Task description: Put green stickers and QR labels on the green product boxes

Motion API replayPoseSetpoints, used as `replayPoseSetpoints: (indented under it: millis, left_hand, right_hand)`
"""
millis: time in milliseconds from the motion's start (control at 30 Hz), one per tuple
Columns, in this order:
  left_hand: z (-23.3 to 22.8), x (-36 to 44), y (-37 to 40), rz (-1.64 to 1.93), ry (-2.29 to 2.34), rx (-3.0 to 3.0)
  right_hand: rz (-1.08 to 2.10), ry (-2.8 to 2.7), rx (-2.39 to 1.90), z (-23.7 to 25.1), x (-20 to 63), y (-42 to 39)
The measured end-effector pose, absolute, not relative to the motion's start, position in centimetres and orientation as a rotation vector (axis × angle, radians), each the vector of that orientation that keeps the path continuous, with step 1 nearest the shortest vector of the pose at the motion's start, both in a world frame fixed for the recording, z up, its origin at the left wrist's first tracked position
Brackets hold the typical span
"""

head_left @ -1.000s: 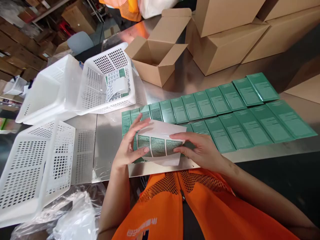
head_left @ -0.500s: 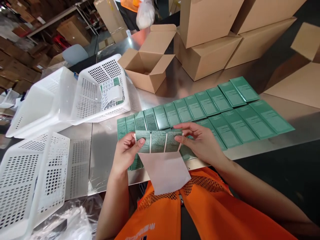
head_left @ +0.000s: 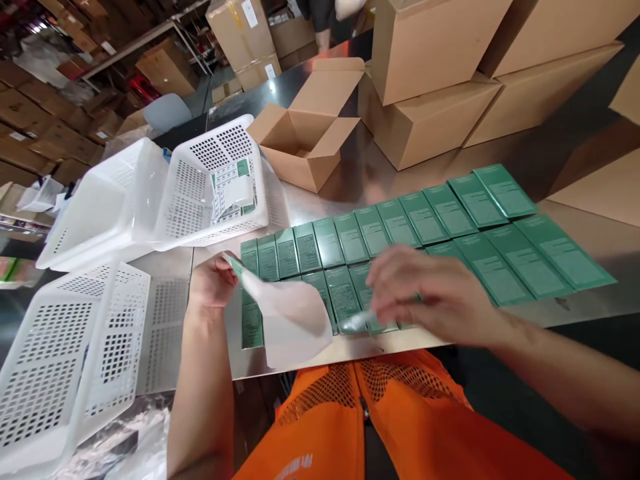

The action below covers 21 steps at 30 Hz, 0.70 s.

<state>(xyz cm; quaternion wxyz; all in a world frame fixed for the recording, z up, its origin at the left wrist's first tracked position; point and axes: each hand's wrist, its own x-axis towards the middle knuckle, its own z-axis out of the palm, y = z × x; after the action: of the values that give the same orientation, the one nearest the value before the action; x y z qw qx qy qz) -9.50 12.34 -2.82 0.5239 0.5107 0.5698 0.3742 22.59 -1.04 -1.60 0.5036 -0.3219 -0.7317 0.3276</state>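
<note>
Left hand (head_left: 213,283): pinches the label sheet (head_left: 290,320) by its upper corner, over the table edge.
Sheet: thin, limp, likely tears easily; best held at an edge.
Right hand (head_left: 430,293): blurred above the green boxes (head_left: 425,220); grip unclear, perhaps a label.
Beyond: white baskets (head_left: 150,200), open carton (head_left: 305,143) crowd the table (head_left: 575,193).

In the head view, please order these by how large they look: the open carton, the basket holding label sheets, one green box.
1. Basket and open carton: they look alike in size, so I leave them unranked.
2. One green box: clearly smallest.
</note>
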Motion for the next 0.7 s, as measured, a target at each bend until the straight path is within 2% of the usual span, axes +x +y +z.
replayPoseSetpoints:
  millis: [133,233,333,500,700]
  left_hand:
    - [-2.4,-6.2,12.5,0.479,1.319,1.204]
    - [-3.6,-2.7,11.4,0.353,1.300,1.295]
    - [-5.5,-0.3,10.6,0.247,1.280,1.402]
    - [-8.0,0.8,10.5,0.240,1.350,1.523]
    - [-8.3,1.3,10.0,0.170,1.470,1.666]
  right_hand:
    - [1.029,-1.428,-1.219,-3.7,23.8,5.8]
    - [1.284,-1.307,-1.320,-6.1,23.7,10.1]
    - [1.411,-1.288,-1.349,-7.9,23.2,12.3]
    - [1.305,-1.459,-1.397,-9.8,22.3,13.4]
    - [1.115,-1.539,-1.453,-11.2,21.7,13.5]
